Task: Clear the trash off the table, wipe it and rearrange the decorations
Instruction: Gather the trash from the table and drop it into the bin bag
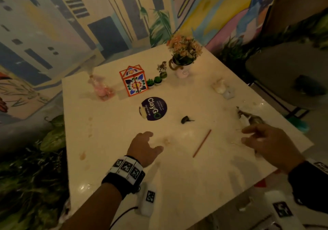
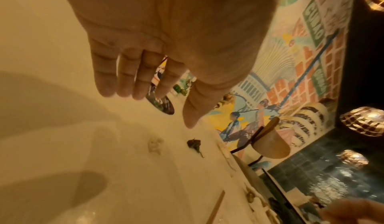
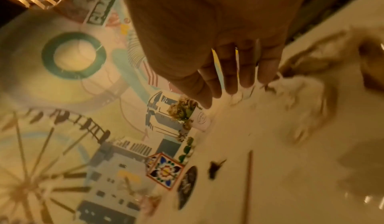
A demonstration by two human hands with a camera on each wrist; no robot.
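Note:
My left hand (image 1: pixel 150 142) hovers open over the white table (image 1: pixel 110 158), fingers straight (image 2: pixel 143 79), holding nothing. A small crumpled scrap (image 1: pixel 166 140) lies just right of it. A thin red stick (image 1: pixel 202 143) lies between my hands. A dark bit of trash (image 1: pixel 186 119) sits beyond the stick, also seen in the left wrist view (image 2: pixel 194 144). My right hand (image 1: pixel 248 135) is open, its fingertips (image 3: pixel 268 78) close to a crumpled wrapper and tissue (image 1: pixel 249 118) near the right edge. Whether they touch is unclear.
Decorations stand at the far side: a flower pot (image 1: pixel 183 61), a zebra figurine (image 1: pixel 162 66), small cactus pots (image 1: pixel 157 80), an orange floral lantern box (image 1: pixel 134 81) and a pink bag (image 1: pixel 103 88). Tissue wads (image 1: pixel 221 87) lie at the right. A purple round sticker (image 1: pixel 154 108) marks the middle. Stains spot the left side.

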